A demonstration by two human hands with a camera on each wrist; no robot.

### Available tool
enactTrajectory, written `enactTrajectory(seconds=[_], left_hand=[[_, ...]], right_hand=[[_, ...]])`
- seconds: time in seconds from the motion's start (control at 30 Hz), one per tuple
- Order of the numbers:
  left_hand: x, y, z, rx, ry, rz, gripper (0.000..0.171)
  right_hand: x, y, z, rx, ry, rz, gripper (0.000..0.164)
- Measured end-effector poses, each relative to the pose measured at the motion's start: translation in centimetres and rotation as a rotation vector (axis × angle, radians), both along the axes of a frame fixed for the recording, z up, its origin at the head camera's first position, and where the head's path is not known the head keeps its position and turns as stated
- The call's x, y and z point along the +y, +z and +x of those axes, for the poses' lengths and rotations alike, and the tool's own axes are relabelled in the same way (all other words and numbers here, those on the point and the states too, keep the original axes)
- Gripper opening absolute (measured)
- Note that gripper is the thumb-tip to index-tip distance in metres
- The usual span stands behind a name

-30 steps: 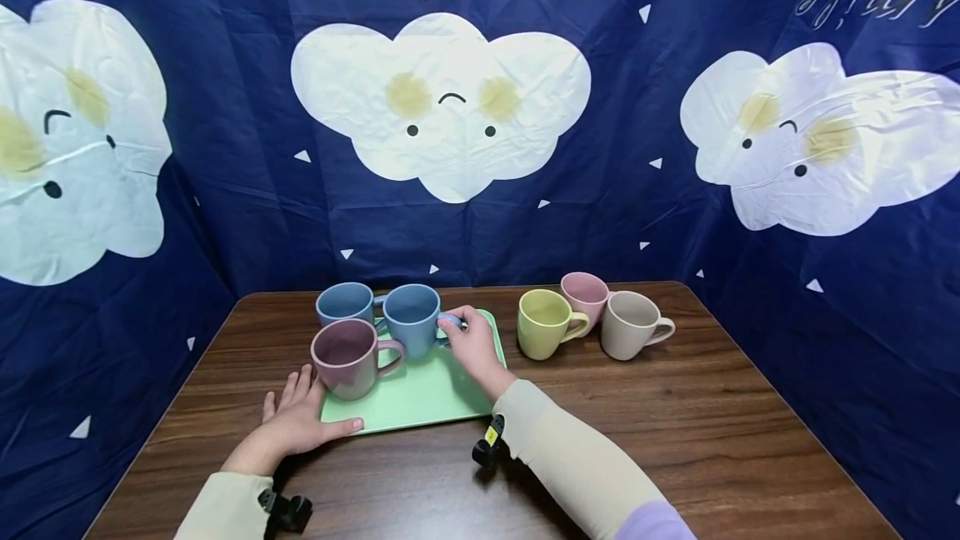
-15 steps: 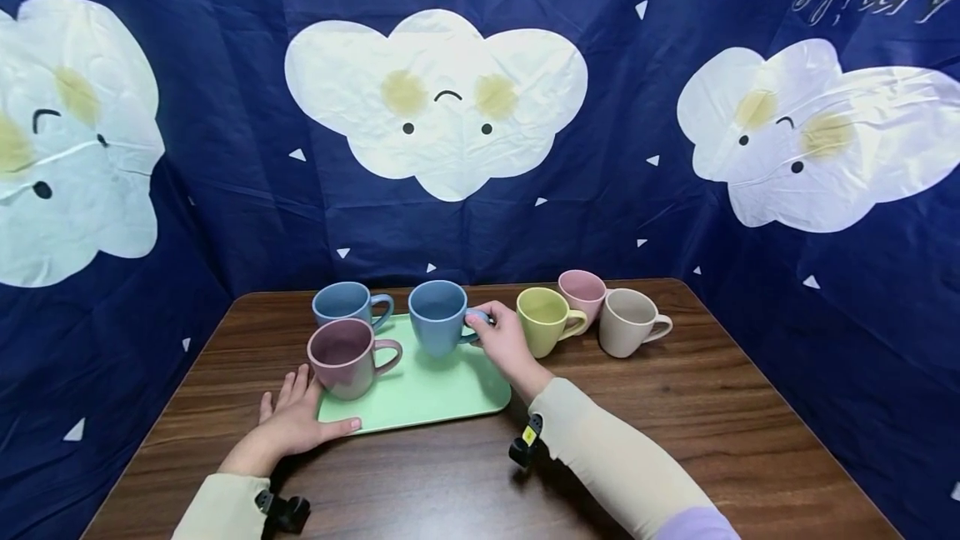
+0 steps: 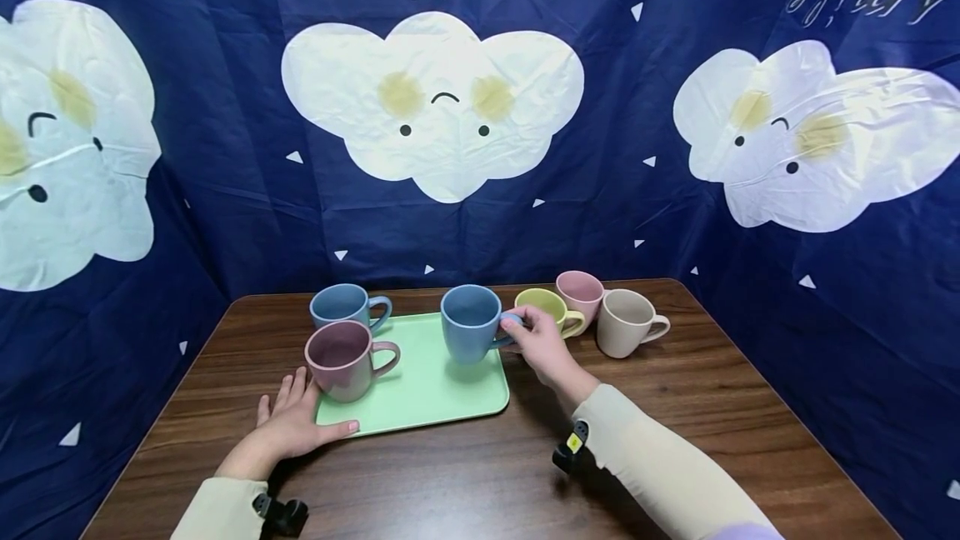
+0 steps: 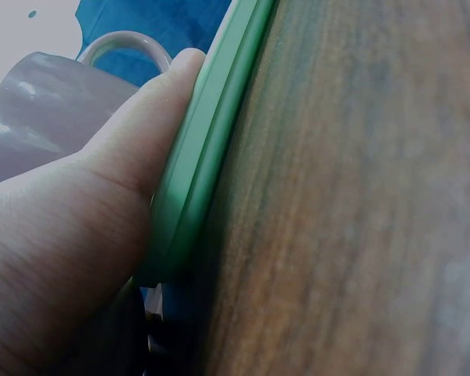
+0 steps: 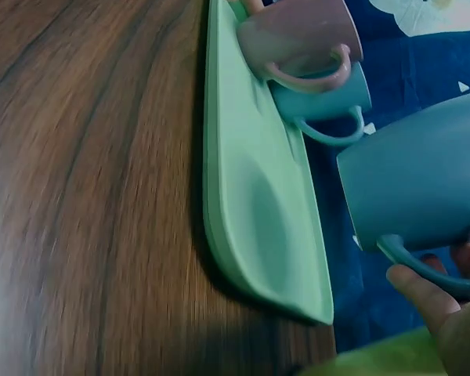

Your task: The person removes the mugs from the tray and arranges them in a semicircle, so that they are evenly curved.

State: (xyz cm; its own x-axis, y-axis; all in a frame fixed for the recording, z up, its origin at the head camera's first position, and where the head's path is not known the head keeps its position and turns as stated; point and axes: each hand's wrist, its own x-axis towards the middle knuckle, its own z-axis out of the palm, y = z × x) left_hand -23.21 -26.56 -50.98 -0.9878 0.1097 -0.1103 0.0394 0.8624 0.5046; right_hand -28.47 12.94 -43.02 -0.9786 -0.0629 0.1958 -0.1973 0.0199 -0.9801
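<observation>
My right hand (image 3: 551,350) pinches the handle of a blue mug (image 3: 469,332), which hangs upright above the right end of the green tray (image 3: 427,407). In the right wrist view the mug (image 5: 419,172) is clear of the tray, and a shadow lies on the tray below. My left hand (image 3: 283,430) rests at the tray's near left corner, fingers spread along the left side. Its thumb (image 4: 153,117) lies straight along the front rim. A mauve mug (image 3: 343,369) stands on the tray beside that hand, with a second blue mug (image 3: 341,307) behind it.
Right of the tray, a yellow-green mug (image 3: 542,303), partly hidden by my right hand, stands close to a pink mug (image 3: 580,290) and a beige mug (image 3: 622,327). The wooden table (image 3: 450,482) ends at a dark blue cloth backdrop (image 3: 247,190) at the back and sides.
My right hand has carried the blue mug rightward, away from the other blue mug, toward the tray's right end. It now overlaps the yellow-green mug in view. My left hand stays put.
</observation>
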Motion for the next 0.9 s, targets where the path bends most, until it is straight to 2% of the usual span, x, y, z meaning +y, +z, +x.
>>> enactTrajectory(seconds=[0.2,0.47,0.67,0.9], left_hand=[[0.2,0.4,0.2,-0.001,0.004,0.007,0.138],[0.6,1.8,0.7,-0.051,-0.006,-0.032,0.131],[0.6,1.8,0.8,-0.037,-0.004,-0.045,0.13],[0.7,1.6,0.8,-0.027,-0.008,-0.041,0.13]], right_hand=[[2.5,0.4,0.4,0.023,-0.055,0.068,0.01],[6.4,0.9,1.4,-0.007,0.005,0.038,0.009],[9.1,1.1,2.1,0.017,0.019,0.084,0.013],[12.2,1.5,3.2,0.009,0.007,0.071,0.01]])
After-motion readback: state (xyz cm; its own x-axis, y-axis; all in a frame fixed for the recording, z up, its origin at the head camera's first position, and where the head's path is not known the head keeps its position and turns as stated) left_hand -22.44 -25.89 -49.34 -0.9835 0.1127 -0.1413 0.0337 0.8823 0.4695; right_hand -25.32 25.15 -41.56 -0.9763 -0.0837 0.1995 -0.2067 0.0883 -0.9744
